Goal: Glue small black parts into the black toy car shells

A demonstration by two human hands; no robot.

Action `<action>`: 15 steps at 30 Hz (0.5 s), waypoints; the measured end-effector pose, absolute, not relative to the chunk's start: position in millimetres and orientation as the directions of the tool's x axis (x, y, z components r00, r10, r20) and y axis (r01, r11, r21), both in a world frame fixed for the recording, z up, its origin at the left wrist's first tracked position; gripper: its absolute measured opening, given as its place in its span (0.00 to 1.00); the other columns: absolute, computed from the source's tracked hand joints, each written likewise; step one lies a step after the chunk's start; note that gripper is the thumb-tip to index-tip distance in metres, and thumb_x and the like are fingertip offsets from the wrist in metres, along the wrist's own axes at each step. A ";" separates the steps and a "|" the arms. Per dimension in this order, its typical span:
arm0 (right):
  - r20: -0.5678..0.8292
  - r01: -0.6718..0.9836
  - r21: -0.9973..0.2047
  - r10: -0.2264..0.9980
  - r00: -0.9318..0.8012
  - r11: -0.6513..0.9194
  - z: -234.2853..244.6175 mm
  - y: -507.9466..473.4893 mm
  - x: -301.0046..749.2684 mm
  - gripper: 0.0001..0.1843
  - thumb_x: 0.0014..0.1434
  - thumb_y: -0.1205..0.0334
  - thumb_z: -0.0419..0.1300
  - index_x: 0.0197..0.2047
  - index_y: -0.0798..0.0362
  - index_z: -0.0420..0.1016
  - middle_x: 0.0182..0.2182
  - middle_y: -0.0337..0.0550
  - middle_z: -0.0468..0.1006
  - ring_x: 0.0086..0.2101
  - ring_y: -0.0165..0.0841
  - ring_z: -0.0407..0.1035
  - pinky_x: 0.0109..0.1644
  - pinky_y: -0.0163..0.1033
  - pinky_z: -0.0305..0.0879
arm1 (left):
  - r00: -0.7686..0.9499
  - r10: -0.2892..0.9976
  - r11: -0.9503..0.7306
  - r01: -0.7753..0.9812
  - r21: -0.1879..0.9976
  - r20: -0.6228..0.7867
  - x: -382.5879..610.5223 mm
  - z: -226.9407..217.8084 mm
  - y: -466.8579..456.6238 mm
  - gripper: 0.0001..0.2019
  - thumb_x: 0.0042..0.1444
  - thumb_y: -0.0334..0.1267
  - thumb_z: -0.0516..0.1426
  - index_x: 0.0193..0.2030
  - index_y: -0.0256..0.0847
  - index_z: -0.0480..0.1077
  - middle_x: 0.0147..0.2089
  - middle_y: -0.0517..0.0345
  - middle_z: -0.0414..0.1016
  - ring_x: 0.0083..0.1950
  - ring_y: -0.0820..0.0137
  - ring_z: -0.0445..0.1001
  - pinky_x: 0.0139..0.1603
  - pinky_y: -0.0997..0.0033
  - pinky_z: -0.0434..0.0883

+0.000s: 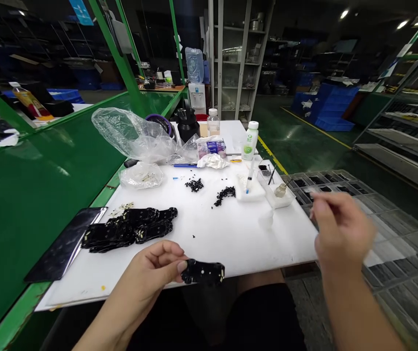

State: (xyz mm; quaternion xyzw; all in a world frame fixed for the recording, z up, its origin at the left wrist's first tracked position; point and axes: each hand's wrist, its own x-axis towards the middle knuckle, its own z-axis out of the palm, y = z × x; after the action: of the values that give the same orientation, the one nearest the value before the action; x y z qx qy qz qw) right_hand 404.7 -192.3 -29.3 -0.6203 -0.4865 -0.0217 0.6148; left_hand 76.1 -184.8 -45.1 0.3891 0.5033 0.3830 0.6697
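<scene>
My left hand [153, 267] pinches one end of a flat black part [203, 272] with pale spots, held at the table's front edge. To its left lies a heap of similar black parts [128, 229]. Off the table's right side is my right hand [342, 229], slightly blurred, raised over a compartment tray [380, 207]. Its fingers are curled together; whatever may be between them is hidden. Two piles of tiny black pieces, a left pile [194, 185] and a right pile [226, 195], lie mid-table.
A syringe [249, 178] stands on a white block [254, 192] beside a clear box [280, 195]. Behind are a green-white bottle [249, 141], crumpled tissue [212, 161] and plastic bags [131, 139]. A green partition [48, 170] borders the left.
</scene>
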 end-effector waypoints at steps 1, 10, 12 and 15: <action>0.538 0.639 -0.763 0.640 0.549 0.094 -29.9 -174.7 422.3 0.16 0.60 0.51 0.57 0.44 0.52 0.77 0.34 0.41 0.73 0.32 0.32 0.67 0.36 0.38 0.64 | 0.206 0.907 0.396 -0.128 0.909 -0.366 77.2 -45.2 -180.1 0.12 0.43 0.35 0.70 0.32 0.39 0.73 0.25 0.61 0.76 0.26 0.76 0.72 0.30 0.78 0.70; 0.359 0.704 -0.708 0.838 0.412 -0.043 -39.7 -106.0 461.1 0.16 0.51 0.49 0.63 0.32 0.54 0.82 0.28 0.43 0.79 0.30 0.35 0.70 0.33 0.39 0.60 | 0.224 0.921 0.368 -0.242 0.898 -0.317 92.2 -62.6 -161.6 0.13 0.42 0.34 0.71 0.31 0.37 0.72 0.26 0.61 0.76 0.26 0.77 0.71 0.30 0.76 0.70; 0.366 0.719 -0.693 0.835 0.410 -0.050 -34.6 -109.0 460.6 0.15 0.48 0.50 0.66 0.30 0.54 0.81 0.26 0.42 0.78 0.28 0.36 0.69 0.32 0.40 0.60 | 0.222 0.923 0.364 -0.240 0.900 -0.315 91.4 -64.6 -162.7 0.12 0.42 0.34 0.71 0.31 0.37 0.72 0.26 0.61 0.76 0.26 0.76 0.71 0.30 0.76 0.70; 0.460 0.722 -0.690 0.744 0.485 -0.044 -18.5 -125.3 449.8 0.16 0.49 0.49 0.66 0.32 0.55 0.80 0.26 0.44 0.76 0.28 0.37 0.68 0.32 0.42 0.60 | 0.226 0.922 0.367 -0.251 0.896 -0.315 89.4 -66.5 -163.7 0.13 0.42 0.34 0.71 0.30 0.37 0.72 0.27 0.60 0.77 0.27 0.75 0.71 0.30 0.75 0.70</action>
State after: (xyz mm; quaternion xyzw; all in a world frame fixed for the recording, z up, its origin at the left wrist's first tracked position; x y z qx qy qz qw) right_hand 449.8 -125.3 -18.5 -0.7223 -0.5073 0.0114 0.4699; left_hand 89.4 -163.7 -66.5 0.3688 0.4548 0.4246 0.6906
